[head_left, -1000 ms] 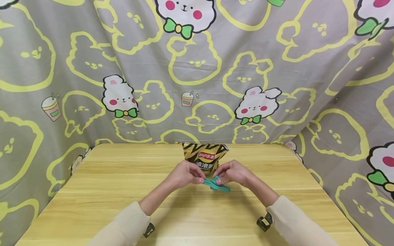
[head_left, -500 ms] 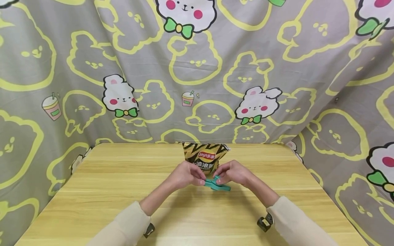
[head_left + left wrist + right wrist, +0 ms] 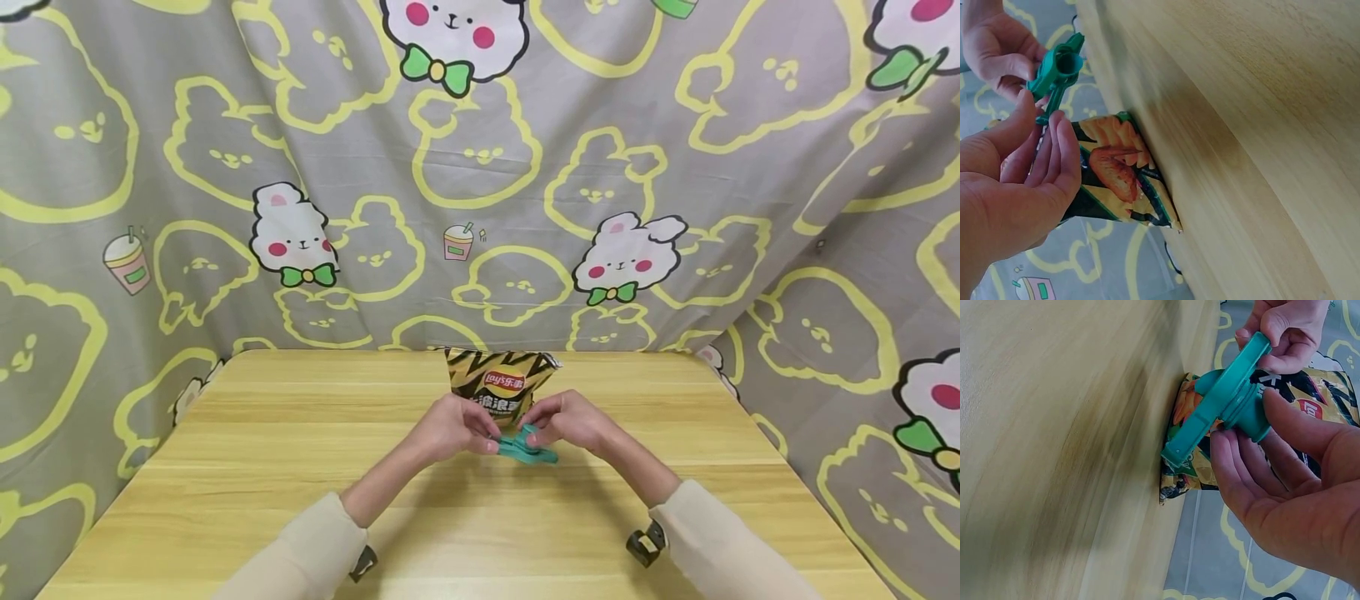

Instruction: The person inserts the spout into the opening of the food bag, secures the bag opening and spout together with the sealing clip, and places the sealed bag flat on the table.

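Observation:
Between the two hands, above the table, is a teal bag clip [image 3: 517, 451] with a long bar and a round spout. My left hand [image 3: 453, 427] pinches one end of the bar between thumb and fingers. Thumb and fingers of my right hand [image 3: 572, 419] hold the round spout part, seen closest in the right wrist view, where the clip [image 3: 1213, 403] lies slanted. Just behind stands a black and yellow chip bag [image 3: 501, 382], upright, its lower part partly hidden by the hands. The left wrist view shows the round opening of the clip [image 3: 1059, 70] facing the camera.
A wooden table [image 3: 225, 467] runs under both arms. Behind it and at its sides hangs a grey patterned curtain [image 3: 360, 167]. Dark wrist cameras [image 3: 645, 543] are strapped below the beige sleeves.
Both hands keep nearly the same place and hold. The clip has turned slightly, its free right end shifting a little up and left.

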Available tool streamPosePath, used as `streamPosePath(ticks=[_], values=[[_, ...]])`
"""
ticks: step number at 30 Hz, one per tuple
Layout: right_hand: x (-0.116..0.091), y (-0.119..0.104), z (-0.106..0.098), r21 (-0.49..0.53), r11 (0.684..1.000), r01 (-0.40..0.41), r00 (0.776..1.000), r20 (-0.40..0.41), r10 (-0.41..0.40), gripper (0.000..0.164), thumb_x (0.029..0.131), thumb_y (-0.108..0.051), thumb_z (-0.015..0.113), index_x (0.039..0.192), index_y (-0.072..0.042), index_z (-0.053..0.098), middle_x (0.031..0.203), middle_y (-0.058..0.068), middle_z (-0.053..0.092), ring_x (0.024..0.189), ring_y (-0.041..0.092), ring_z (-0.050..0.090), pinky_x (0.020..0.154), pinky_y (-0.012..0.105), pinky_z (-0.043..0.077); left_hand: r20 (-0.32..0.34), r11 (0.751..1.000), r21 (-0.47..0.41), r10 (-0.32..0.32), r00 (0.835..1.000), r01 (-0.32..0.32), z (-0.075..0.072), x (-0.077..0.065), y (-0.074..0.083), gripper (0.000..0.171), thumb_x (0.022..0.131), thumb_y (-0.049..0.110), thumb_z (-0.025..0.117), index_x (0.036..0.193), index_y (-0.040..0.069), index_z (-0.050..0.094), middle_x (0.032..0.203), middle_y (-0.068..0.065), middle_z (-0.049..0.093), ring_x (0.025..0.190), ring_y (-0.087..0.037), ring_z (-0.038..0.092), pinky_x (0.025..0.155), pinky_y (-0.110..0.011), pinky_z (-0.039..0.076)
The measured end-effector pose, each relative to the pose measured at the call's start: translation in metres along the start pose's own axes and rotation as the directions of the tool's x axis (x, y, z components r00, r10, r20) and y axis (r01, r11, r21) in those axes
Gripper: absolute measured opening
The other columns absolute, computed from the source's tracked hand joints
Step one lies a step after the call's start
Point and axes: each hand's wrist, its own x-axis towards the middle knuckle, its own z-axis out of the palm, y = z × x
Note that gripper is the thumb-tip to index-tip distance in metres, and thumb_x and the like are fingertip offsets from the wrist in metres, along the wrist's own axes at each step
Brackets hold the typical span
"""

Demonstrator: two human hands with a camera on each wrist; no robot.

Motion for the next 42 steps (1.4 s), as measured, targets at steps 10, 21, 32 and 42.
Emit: streamPosePath(ticks=[10,21,32,42], values=[[-0.001,-0.002,-0.003,0.036,0.999,-0.011,1.0,-0.013,0.012,0.03,0.085,-0.013,0.079,0.11,0.002,0.075,0.099,0.01,0.074,0.089,0.017,0.068,0.085,0.038,0.057,-0.018,0.997,0.056,0.044,0.999,-0.043,0.0,0.001,-0.01,0.017,0.075,0.006,0.088,0.087,0.008,0.077,0.085,-0.001,0.076,0.079,-0.012,0.069,0.078,-0.031,0.057],[0.0,0.002,-0.006,0.036,0.999,-0.015,0.999,-0.041,0.017,0.034,0.086,-0.013,0.078,0.114,0.005,0.073,0.1,0.007,0.074,0.092,0.017,0.068,0.085,0.04,0.059,-0.014,0.987,0.146,0.067,0.998,-0.065,0.006,0.0,-0.02,0.022,0.07,-0.001,0.089,0.087,0.003,0.074,0.079,-0.003,0.073,0.072,-0.011,0.064,0.073,-0.027,0.056],[0.0,0.003,-0.007,0.051,0.999,-0.016,0.999,-0.035,0.018,0.032,0.085,-0.013,0.078,0.112,0.004,0.074,0.1,0.009,0.074,0.088,0.017,0.069,0.088,0.047,0.058,-0.003,0.987,0.146,0.063,0.998,-0.062,0.012,0.0,-0.031,0.024,0.068,-0.005,0.087,0.085,0.002,0.073,0.079,-0.006,0.07,0.07,-0.013,0.062,0.068,-0.025,0.055],[0.001,0.003,-0.006,0.047,0.999,-0.018,0.999,-0.033,0.019,0.032,0.085,-0.012,0.078,0.112,0.005,0.073,0.1,0.01,0.074,0.088,0.017,0.07,0.086,0.043,0.059,-0.026,0.984,0.171,0.053,0.998,-0.048,0.014,0.0,-0.033,0.025,0.066,-0.005,0.088,0.084,0.004,0.074,0.114,-0.015,0.073,0.074,-0.012,0.062,0.074,-0.026,0.055]])
